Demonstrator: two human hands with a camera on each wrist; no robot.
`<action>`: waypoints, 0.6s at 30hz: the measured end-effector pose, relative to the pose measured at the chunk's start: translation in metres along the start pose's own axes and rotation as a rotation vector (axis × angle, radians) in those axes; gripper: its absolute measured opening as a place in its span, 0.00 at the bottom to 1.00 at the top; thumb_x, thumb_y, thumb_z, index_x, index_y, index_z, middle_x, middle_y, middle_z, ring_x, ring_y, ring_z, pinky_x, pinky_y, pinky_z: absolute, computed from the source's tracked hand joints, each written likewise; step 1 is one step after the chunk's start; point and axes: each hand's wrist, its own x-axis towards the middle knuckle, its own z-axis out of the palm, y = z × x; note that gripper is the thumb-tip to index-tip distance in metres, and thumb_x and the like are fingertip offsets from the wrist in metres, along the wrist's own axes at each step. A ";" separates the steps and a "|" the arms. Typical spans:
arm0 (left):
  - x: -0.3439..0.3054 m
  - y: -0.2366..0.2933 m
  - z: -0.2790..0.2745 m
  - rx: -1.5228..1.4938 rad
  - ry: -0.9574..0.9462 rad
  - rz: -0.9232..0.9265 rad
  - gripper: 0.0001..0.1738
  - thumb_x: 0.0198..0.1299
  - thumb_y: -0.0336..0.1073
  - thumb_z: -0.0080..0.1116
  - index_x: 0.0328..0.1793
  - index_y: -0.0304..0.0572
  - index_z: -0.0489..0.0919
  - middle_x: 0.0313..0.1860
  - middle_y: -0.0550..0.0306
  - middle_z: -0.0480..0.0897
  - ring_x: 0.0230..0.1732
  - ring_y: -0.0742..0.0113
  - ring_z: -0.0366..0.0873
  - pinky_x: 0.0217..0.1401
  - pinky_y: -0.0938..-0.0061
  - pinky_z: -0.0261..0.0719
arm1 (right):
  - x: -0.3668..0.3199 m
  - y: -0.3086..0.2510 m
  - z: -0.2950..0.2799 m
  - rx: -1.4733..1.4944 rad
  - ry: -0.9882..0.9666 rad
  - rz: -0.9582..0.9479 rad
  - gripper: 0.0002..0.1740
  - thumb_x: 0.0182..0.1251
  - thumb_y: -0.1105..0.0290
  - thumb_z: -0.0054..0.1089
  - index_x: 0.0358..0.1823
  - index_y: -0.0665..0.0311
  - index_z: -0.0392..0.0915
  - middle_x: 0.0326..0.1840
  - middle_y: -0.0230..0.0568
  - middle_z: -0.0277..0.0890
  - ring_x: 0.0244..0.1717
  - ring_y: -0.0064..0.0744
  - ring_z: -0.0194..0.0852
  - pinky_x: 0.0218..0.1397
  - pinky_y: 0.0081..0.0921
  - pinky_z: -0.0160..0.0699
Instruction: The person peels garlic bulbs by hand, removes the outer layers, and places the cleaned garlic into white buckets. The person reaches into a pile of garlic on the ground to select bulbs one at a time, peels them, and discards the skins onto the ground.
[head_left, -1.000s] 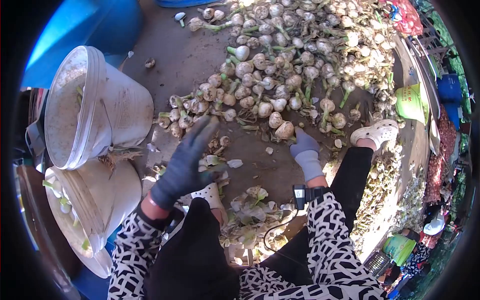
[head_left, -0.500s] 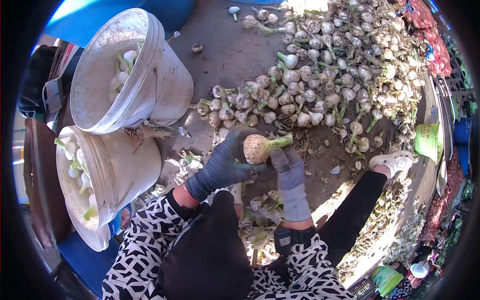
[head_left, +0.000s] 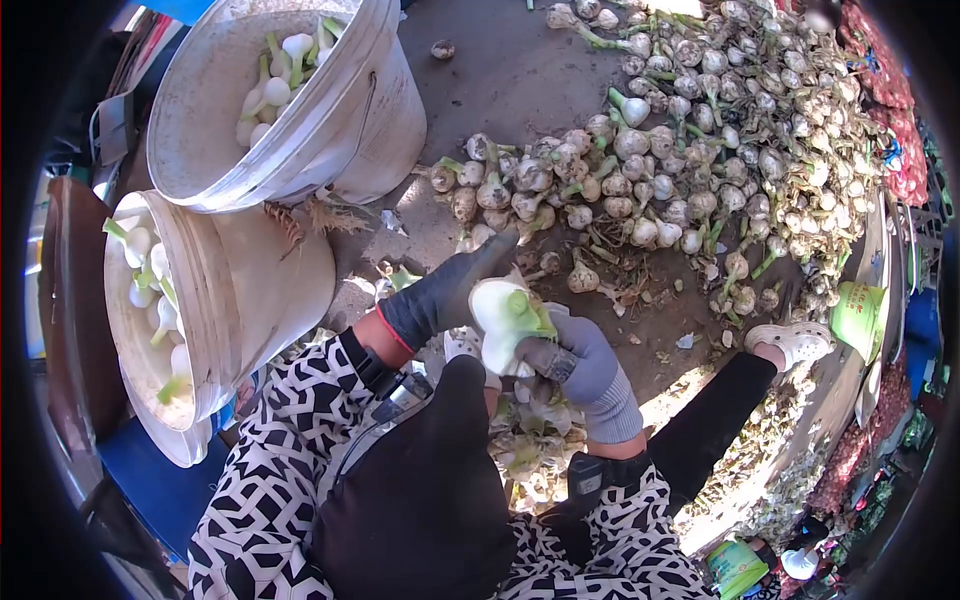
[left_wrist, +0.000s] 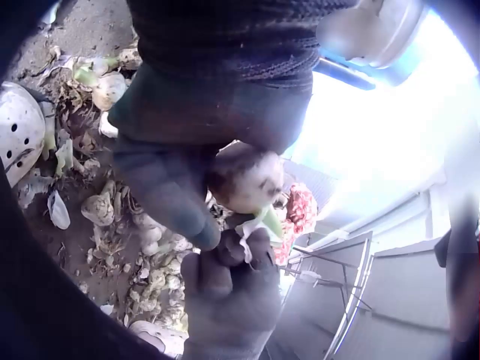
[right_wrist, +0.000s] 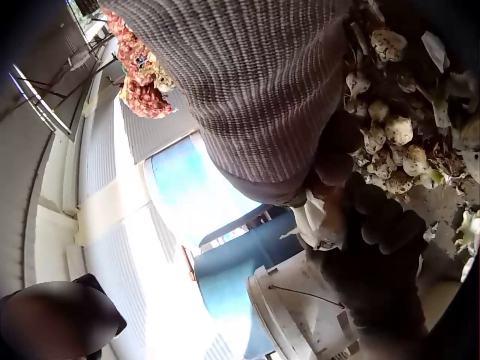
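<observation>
i see bulb (head_left: pixel 503 318) mid-frame now white, dirty skin gone vs 0.5 s ago. l hand (head_left: pixel 445 292) + r hand (head_left: pixel 578 368) together, both gripping it; peeling prob nearly done.

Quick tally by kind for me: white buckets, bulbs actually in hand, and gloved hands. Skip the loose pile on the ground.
White buckets: 2, the upper bucket and the lower bucket
Held garlic bulb: 1
Gloved hands: 2, the left hand and the right hand, both gripping that bulb
Total: 5
</observation>
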 end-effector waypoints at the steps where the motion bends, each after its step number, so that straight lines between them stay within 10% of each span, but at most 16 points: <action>1: 0.007 -0.002 0.003 -0.333 -0.099 -0.241 0.41 0.67 0.72 0.37 0.51 0.36 0.79 0.35 0.47 0.85 0.34 0.62 0.85 0.43 0.70 0.82 | 0.005 0.006 0.001 0.106 -0.197 0.028 0.14 0.69 0.64 0.59 0.45 0.70 0.80 0.22 0.30 0.76 0.18 0.18 0.70 0.22 0.16 0.68; 3: 0.035 0.037 -0.013 -0.694 -0.164 -0.813 0.43 0.70 0.70 0.33 0.41 0.36 0.83 0.31 0.50 0.84 0.32 0.66 0.84 0.40 0.73 0.82 | 0.017 0.035 0.010 0.289 -0.258 -0.015 0.21 0.62 0.64 0.64 0.50 0.74 0.77 0.34 0.38 0.80 0.36 0.26 0.79 0.40 0.21 0.77; 6: 0.030 0.037 -0.023 -0.588 0.290 -0.710 0.44 0.69 0.71 0.31 0.41 0.35 0.83 0.29 0.52 0.84 0.30 0.68 0.83 0.37 0.73 0.82 | 0.025 0.024 0.031 0.717 -0.124 -0.225 0.28 0.65 0.62 0.61 0.59 0.76 0.70 0.35 0.40 0.79 0.38 0.27 0.78 0.40 0.21 0.77; 7: 0.019 0.035 -0.034 -0.665 0.260 -0.637 0.45 0.70 0.70 0.28 0.48 0.34 0.82 0.35 0.51 0.85 0.35 0.66 0.84 0.43 0.72 0.82 | 0.030 0.036 0.013 0.948 -0.401 -0.237 0.28 0.68 0.62 0.58 0.61 0.76 0.65 0.33 0.42 0.78 0.30 0.28 0.77 0.31 0.20 0.76; 10: -0.005 0.065 -0.044 -0.344 0.076 -0.095 0.42 0.70 0.68 0.36 0.65 0.33 0.72 0.52 0.53 0.81 0.51 0.68 0.80 0.57 0.75 0.75 | 0.042 0.042 0.023 0.903 -0.385 -0.186 0.25 0.70 0.62 0.54 0.59 0.75 0.65 0.26 0.41 0.75 0.16 0.25 0.69 0.16 0.21 0.67; 11: -0.013 0.068 -0.035 -0.600 0.057 -0.443 0.35 0.68 0.62 0.50 0.62 0.34 0.74 0.50 0.56 0.81 0.51 0.69 0.78 0.57 0.74 0.75 | 0.046 0.038 0.039 0.808 -0.217 -0.183 0.21 0.72 0.63 0.51 0.56 0.75 0.66 0.18 0.37 0.69 0.07 0.22 0.56 0.09 0.22 0.57; 16: -0.010 0.043 -0.039 -0.830 0.056 -0.550 0.18 0.68 0.47 0.58 0.51 0.39 0.76 0.44 0.58 0.80 0.51 0.63 0.79 0.56 0.70 0.77 | 0.038 0.046 0.036 0.999 -0.383 -0.228 0.26 0.73 0.57 0.45 0.57 0.75 0.65 0.09 0.26 0.57 0.04 0.19 0.51 0.07 0.23 0.53; 18: -0.009 0.037 -0.036 -1.409 0.100 -0.442 0.15 0.70 0.44 0.55 0.49 0.39 0.76 0.44 0.56 0.81 0.53 0.57 0.81 0.57 0.66 0.80 | 0.007 0.073 0.006 0.829 -0.115 -0.243 0.29 0.71 0.52 0.47 0.57 0.75 0.65 0.08 0.22 0.55 0.04 0.20 0.51 0.08 0.22 0.53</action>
